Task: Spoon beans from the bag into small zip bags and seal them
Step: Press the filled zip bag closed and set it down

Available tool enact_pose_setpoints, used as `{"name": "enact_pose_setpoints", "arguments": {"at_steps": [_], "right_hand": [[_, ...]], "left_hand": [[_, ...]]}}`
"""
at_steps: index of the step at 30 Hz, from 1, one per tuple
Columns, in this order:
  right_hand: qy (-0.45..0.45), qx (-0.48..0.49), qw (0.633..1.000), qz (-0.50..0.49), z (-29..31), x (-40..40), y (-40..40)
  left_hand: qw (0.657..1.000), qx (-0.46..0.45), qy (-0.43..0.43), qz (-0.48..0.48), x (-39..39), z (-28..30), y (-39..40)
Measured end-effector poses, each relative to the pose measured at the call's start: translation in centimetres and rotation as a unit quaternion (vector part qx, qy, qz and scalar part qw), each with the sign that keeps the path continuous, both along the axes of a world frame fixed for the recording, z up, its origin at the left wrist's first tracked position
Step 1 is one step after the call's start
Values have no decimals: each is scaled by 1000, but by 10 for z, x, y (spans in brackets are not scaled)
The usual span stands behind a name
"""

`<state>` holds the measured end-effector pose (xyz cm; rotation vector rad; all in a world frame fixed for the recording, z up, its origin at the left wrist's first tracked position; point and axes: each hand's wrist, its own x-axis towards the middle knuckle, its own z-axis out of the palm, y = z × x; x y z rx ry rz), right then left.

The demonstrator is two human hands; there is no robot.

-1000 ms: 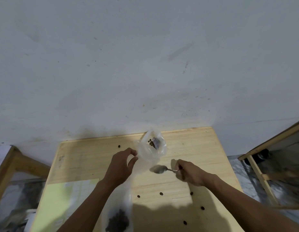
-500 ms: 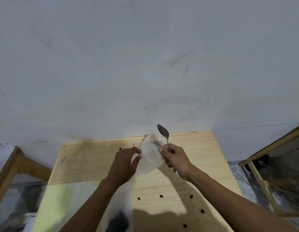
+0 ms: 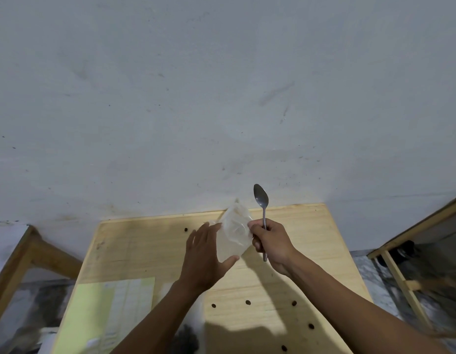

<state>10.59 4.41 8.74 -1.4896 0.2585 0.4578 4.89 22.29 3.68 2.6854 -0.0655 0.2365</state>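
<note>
A small clear zip bag (image 3: 233, 232) is held up between both hands above the wooden table (image 3: 311, 251). My left hand (image 3: 205, 254) holds the bag's left and lower edge between thumb and fingers. My right hand (image 3: 271, 242) pinches the bag's right edge and grips a metal spoon (image 3: 262, 208), whose empty bowl points up. The big clear bag of dark beans (image 3: 187, 339) lies at the table's near edge, partly behind my left forearm. I cannot make out beans inside the small bag.
Several loose beans (image 3: 248, 302) lie scattered on the table. A pale green sheet (image 3: 99, 312) covers the near left of the table. A grey wall (image 3: 221, 98) rises behind. Wooden frames stand left (image 3: 22, 254) and right (image 3: 405, 272) of the table.
My right hand swung the spoon from level to upright and came over to take the small bag's right edge. My left hand shifted its hold lower along the bag.
</note>
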Motion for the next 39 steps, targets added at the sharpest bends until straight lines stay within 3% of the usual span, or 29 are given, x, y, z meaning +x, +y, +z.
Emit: {"name": "enact_pose_setpoints", "arguments": {"at_steps": [8, 12, 14, 16, 19, 23, 31, 33, 35, 37, 39], "right_hand": [[-4, -9, 1000, 29, -1, 4, -2], [-17, -106, 991, 78, -10, 13, -19], [-79, -235, 959, 139, -15, 20, -32], [-149, -357, 898, 208, -23, 27, -46], [-168, -447, 841, 252, -33, 35, -57], [-171, -490, 817, 251, -37, 39, -52], [-152, -496, 782, 345, -47, 31, -38], [-158, -529, 770, 321, -51, 28, -40], [-155, -561, 759, 291, -52, 26, -42], [-155, -564, 766, 268, -53, 23, -43], [-168, -543, 786, 242, -54, 20, -43]], "left_hand": [[999, -2, -27, 19, 10, -3, 4], [999, 6, 7, 36, 13, -4, 23], [999, 5, 47, 16, 14, -3, 35], [995, 6, 94, -26, 15, -2, 43], [986, 9, 133, -99, 19, 3, 43], [967, 32, 189, -169, 33, 4, 31], [948, 29, 257, -186, 57, 5, 20], [951, 32, 246, -182, 51, 3, 23], [964, 54, 173, -195, 42, 0, 27], [971, 60, 106, -204, 33, -5, 31], [976, 57, 91, -187, 27, -5, 34]]}}
